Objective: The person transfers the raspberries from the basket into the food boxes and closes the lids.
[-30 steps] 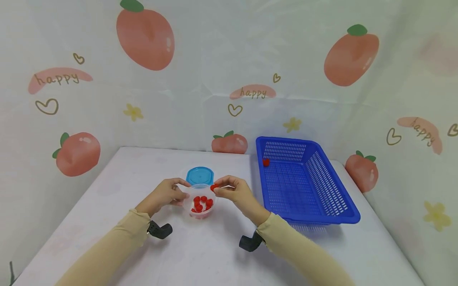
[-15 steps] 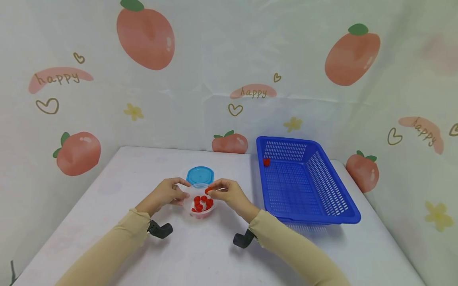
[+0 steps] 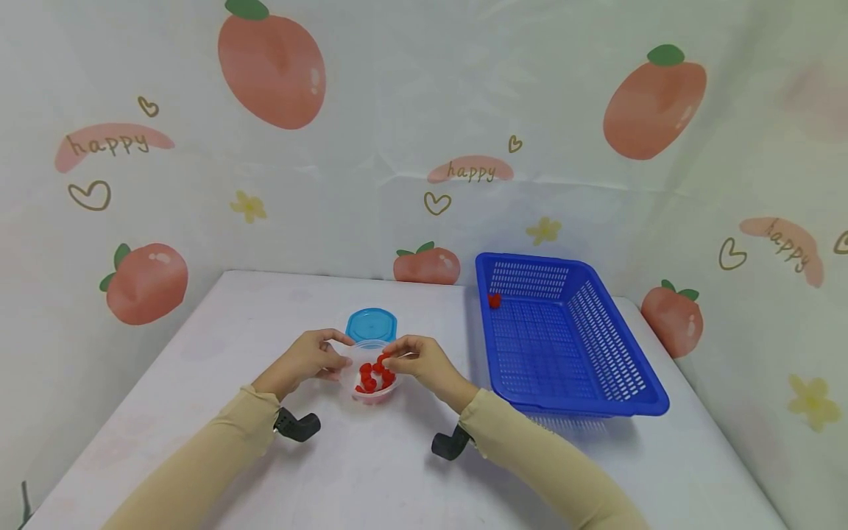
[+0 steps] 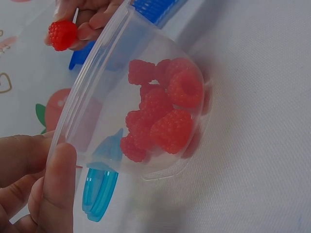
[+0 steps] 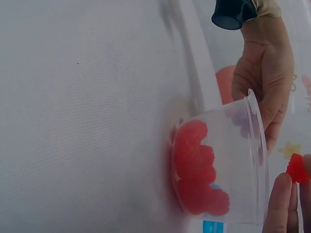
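A clear round bowl [image 3: 352,377] with several raspberries [image 4: 171,131] in its bottom stands on the table. The left hand [image 3: 306,364] grips the bowl's rim at its left side, thumb on the outside in the left wrist view. Between its fingertips the right hand [image 3: 427,366] pinches one raspberry [image 4: 62,35], held just above the rim on the right side of the bowl. The same raspberry [image 5: 296,168] shows at the right edge of the right wrist view. Behind the bowl lies a round blue lid [image 3: 372,324].
At the right stands a large blue plastic basket [image 3: 576,405], with a red piece [image 3: 495,300] in its back left corner. A patterned cloth [image 3: 344,162] hangs behind the white table [image 3: 265,316]. Each wrist wears a black device, such as the left one [image 3: 297,425].
The right hand has moved left with its raspberry, from beside the rim to over the bowl's right part. The left hand has kept its grip in place.
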Available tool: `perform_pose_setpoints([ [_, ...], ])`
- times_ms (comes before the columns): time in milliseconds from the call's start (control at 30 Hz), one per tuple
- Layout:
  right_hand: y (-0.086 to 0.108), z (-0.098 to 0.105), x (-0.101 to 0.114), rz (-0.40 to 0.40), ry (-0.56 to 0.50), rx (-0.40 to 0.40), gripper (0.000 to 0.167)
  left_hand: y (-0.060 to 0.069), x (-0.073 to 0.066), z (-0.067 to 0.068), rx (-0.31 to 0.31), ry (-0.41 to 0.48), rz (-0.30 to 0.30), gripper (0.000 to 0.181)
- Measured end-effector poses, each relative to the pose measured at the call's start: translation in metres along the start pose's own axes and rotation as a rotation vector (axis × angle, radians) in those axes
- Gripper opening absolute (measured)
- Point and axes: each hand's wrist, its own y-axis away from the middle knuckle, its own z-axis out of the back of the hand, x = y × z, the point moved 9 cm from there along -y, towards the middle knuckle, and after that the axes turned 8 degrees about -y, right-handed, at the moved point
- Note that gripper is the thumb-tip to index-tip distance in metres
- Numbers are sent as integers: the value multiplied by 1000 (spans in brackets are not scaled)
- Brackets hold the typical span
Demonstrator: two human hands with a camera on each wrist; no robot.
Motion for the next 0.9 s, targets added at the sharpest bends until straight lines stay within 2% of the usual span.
perform_pose_setpoints([
  [333,-2,-2,0,25,8,18,30,-1,1,0,-6,0,-3,45],
  [500,-1,-1,1,11,-3,17,31,-1,1,0,-4,-2,-8,44],
  [733,17,-4,25,13,0,29,29,-2,2,0,-8,-3,-12,44],
  [900,5,0,6,5,-3,32,31,-3,3,0,-8,1,-13,44],
])
